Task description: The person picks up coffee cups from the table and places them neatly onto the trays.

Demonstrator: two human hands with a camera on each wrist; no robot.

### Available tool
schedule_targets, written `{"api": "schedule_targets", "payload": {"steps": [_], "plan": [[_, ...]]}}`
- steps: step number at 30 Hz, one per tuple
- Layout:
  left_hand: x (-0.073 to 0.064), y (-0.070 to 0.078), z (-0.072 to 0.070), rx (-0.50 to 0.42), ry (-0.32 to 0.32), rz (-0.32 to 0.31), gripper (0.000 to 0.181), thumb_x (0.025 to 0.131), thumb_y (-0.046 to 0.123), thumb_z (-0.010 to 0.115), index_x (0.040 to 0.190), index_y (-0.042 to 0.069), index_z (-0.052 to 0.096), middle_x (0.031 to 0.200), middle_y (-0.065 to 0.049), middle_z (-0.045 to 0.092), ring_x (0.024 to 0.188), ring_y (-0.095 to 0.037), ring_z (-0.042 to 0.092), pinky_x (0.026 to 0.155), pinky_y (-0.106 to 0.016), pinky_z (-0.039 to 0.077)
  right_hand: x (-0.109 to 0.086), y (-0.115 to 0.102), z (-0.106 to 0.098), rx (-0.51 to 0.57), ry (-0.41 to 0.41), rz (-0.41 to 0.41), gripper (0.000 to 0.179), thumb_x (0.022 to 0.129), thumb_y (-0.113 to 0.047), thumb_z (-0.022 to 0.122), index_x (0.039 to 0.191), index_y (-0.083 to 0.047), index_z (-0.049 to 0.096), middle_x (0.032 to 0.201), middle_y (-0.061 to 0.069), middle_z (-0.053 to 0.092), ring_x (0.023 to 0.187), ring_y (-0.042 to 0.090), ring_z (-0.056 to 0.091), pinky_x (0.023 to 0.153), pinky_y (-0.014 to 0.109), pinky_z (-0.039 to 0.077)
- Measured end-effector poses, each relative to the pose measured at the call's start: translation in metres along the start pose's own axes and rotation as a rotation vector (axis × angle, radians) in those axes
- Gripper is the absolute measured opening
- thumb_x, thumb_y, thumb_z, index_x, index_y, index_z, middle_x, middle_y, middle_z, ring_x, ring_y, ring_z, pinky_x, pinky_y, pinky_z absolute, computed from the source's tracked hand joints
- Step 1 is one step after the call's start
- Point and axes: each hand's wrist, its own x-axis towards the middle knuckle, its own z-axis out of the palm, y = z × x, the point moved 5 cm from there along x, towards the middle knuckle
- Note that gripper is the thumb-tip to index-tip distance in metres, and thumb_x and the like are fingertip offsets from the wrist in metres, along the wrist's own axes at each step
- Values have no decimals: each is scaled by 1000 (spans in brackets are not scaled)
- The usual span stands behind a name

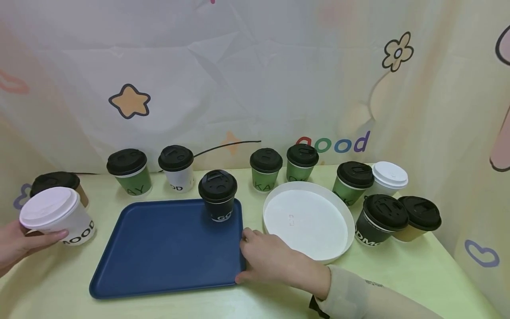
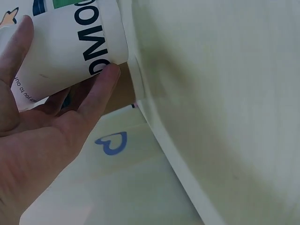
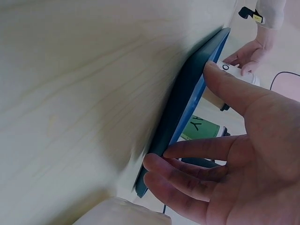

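Here's the left hand [image 1: 23, 246], thumb and fingers around a white cup [image 1: 59, 217]; whether its base touches the tabletop, I can't tell. And the right hand [image 1: 267, 257], spread wide, fingertips against the nearest edge of the blue tray [image 1: 171, 257], apparently steadying it! That tray lies between the hands, a black cup [image 1: 218, 195] standing on it just beyond the right hand. The step looks like managing the white cup beside the tray; the next move, I'd judge, calls for a level cup and a still tray.
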Motion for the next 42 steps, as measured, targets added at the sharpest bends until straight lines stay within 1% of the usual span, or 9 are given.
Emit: {"api": "schedule_targets", "payload": {"steps": [7,10,19,23,25,29,34,36,42], "plan": [[1,35,21,273,-43,46,66,96,-4,67,136,42,41,120,29,58,104,10,57,77,-15,49,0,0,1,-1,9,3,71,77,-66,81,112,-4,73,111,5,60,89,15,58,63,29,54],[0,48,34,312,-52,50,65,97,-1,69,137,42,39,121,29,57,104,9,58,78,-14,47,0,0,1,-2,10,2,71,77,-66,81,111,-4,73,111,5,60,89,15,58,63,29,54],[3,83,79,358,-107,99,65,95,3,73,148,22,40,126,21,57,108,6,56,82,-14,47,1,1,0,-3,-8,3,71,79,-66,80,112,-4,73,109,5,59,87,15,57,64,28,54],[8,89,96,376,-117,83,70,95,8,75,151,7,34,126,19,56,109,6,54,83,-14,47,0,1,-1,-1,-3,1,71,78,-66,80,112,-4,73,110,5,59,88,15,57,64,29,55],[12,91,104,372,-134,62,74,95,12,76,153,3,30,131,11,54,109,5,53,84,-15,47,0,1,-1,0,-2,2,71,78,-66,80,112,-4,73,109,5,59,88,15,57,64,29,55],[18,92,123,352,-177,17,78,96,17,76,155,1,28,139,-6,50,113,-1,53,86,-18,48,0,0,0,-3,-1,1,72,78,-67,80,112,-4,73,110,5,60,88,15,58,64,29,55],[28,96,147,342,-247,-9,82,95,20,76,156,0,25,147,-21,44,127,-27,48,91,-26,47,1,1,0,3,-13,8,73,78,-67,80,113,-4,73,112,6,60,88,14,58,64,29,55],[31,98,155,329,-270,-7,83,94,19,77,155,-1,24,147,-23,45,129,-37,45,95,-35,46,1,1,1,9,-20,12,73,78,-67,80,113,-4,73,112,6,60,88,14,57,64,29,55],[38,99,176,303,-304,8,84,91,19,80,153,-2,28,144,-21,49,127,-36,47,99,-44,42,2,0,0,4,-18,12,73,77,-67,81,113,-3,73,112,6,60,88,15,58,65,29,55]]}}
